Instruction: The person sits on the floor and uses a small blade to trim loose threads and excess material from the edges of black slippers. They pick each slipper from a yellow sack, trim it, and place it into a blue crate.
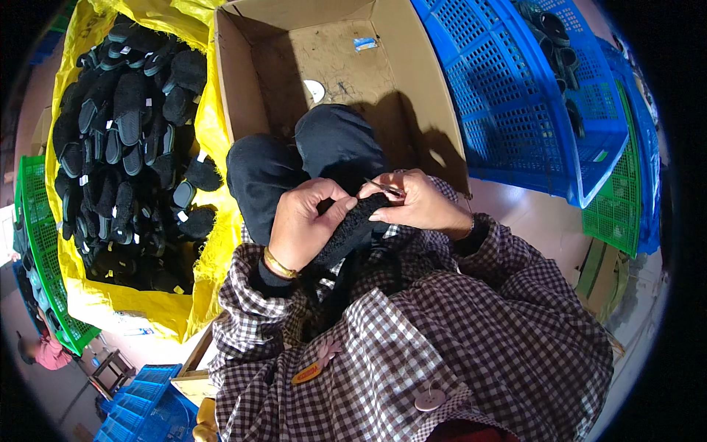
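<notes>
Crates and sacks crowd a pinkish floor around the seated person. At the far left edge a green mesh crate (pixel 38 243) stands, its contents hard to make out. Just right of it, filling the upper left of the frame, a yellow sack (pixel 210 125) lies open and heaped with black fuzzy slippers (pixel 129 147) — some sole-up, some with small white tags. At upper centre an open cardboard box (pixel 412 74) holds only a white scrap and a bit of blue tape on its bottom. In the middle of the frame the left hand (pixel 298 225), with a gold bangle at the wrist, grips a black fuzzy slipper piece (pixel 350 232) from the left, fingers curled around it. The right hand (pixel 420 206) pinches a thin metal tool (pixel 384 187) — its tip rests on the piece's upper end. At upper right a blue lattice crate (pixel 515 96) holds a few dark slippers at its far end, beside a green crate (pixel 615 199).
</notes>
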{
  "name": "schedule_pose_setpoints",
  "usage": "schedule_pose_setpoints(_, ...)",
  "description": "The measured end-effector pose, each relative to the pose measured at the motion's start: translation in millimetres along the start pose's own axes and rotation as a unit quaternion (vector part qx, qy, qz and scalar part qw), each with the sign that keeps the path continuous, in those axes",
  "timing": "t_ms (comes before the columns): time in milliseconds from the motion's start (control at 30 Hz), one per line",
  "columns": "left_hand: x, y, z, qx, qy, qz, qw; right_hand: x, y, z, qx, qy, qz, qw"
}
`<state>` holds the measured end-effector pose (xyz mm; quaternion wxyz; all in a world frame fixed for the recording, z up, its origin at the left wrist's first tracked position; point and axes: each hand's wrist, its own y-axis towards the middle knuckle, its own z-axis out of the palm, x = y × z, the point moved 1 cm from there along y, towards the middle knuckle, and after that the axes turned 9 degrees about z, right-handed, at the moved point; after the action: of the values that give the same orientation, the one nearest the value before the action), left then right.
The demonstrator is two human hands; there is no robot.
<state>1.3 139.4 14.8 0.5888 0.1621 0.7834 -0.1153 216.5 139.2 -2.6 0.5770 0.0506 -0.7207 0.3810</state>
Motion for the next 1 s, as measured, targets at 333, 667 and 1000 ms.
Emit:
schedule_pose_setpoints(333,6,-6,-8,-0.030,-0.099,-0.091,0.991,-15,1,0,-0.007,0.021,-0.010,1.000)
schedule_pose_setpoints(667,-7,13,-4,0.038,0.096,0.029,0.994,-29,2,7,-0.050,0.061,-0.025,0.997)
schedule_pose_setpoints(1000,-5,-6,-17,-0.075,-0.134,-0.103,0.983,-17,-3,0,-0.024,0.034,-0.009,0.999)
